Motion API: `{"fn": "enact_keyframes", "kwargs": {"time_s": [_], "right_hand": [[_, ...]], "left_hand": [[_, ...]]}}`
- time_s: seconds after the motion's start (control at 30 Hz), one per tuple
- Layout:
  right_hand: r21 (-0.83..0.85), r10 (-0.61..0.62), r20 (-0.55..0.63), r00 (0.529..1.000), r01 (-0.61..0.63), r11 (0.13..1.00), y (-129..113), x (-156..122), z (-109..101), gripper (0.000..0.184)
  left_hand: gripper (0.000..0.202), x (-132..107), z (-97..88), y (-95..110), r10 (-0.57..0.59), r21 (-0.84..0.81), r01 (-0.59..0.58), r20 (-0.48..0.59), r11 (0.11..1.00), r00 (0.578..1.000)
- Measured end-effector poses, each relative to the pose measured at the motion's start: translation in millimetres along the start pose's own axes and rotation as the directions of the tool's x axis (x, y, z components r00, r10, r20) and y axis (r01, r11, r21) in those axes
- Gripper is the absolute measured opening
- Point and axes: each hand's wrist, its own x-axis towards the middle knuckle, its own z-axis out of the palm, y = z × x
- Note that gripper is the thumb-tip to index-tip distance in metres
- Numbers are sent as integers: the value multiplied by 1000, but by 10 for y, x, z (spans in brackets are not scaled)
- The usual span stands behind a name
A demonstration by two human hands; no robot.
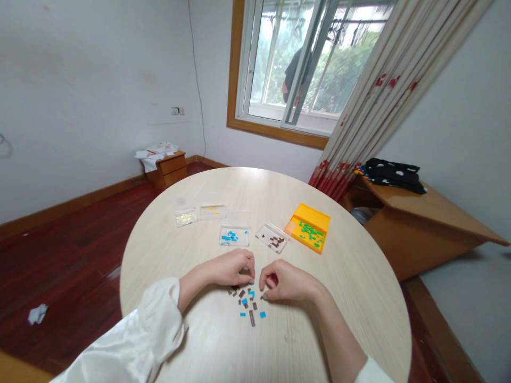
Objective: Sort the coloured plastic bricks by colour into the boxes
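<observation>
While fingers [248,267] touch loose bricks [247,306], an orange tray [315,214] holds green pieces [311,232].

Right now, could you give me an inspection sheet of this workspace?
Surface: round pale wood table.
Job's things: loose blue and brown pieces between the hands; yellow-piece trays, blue-piece tray, brown-piece tray, all clear; orange box holding green pieces.
Clutter: crumpled paper on the floor.
Hands: left hand and right hand curled, fingertips at the loose pieces; grip unclear.
Cables: thin cable down the wall.
Surroundings: window, curtain, small cabinet, desk with dark clothing.
</observation>
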Motion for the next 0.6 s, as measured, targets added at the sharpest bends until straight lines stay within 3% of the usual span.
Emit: {"fn": "enact_keyframes", "kwargs": {"time_s": [0.37, 0.6], "right_hand": [[-29, -20, 8, 1000, 21, 999, -24, 42, 68, 14], [62, -27, -240, 970, 43, 997, -37, 39, -2, 10]], "left_hand": [[11, -20, -62, 25, -50, -7, 50, -74, 999, 996], [11, -34, -26, -65, -54, 69, 56, -28, 996, 998]]}}
